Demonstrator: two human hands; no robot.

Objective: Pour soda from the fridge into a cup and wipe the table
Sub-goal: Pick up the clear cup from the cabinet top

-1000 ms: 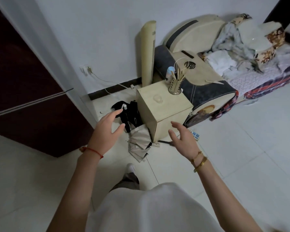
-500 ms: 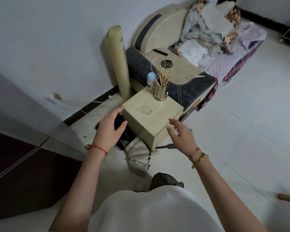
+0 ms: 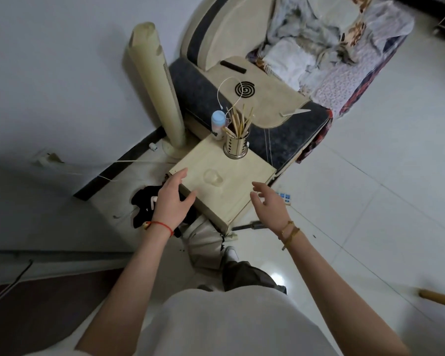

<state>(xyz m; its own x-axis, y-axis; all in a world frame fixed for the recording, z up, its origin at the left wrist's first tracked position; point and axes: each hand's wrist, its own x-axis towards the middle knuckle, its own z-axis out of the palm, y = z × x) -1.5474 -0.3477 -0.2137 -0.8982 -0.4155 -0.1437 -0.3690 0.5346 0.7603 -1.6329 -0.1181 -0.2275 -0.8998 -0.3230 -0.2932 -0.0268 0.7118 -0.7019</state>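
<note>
A small pale wooden table (image 3: 242, 176) stands on the floor in front of me. A clear plastic cup (image 3: 212, 177) sits near the middle of its top. My left hand (image 3: 172, 199) hovers over the table's left edge with fingers spread, holding nothing. My right hand (image 3: 267, 204) is raised by the table's right front corner, fingers loosely spread and empty. No soda or fridge is in view.
A metal holder of chopsticks (image 3: 237, 142) and a small bottle with a blue cap (image 3: 218, 125) stand at the table's far edge. A tower fan (image 3: 157, 91) and a cluttered sofa (image 3: 293, 73) lie beyond. Dark clothes (image 3: 147, 204) and a power strip (image 3: 284, 197) lie on the floor.
I have stepped closer to the small table and the view has swung right. Both hands now reach the table's edges, still empty.
</note>
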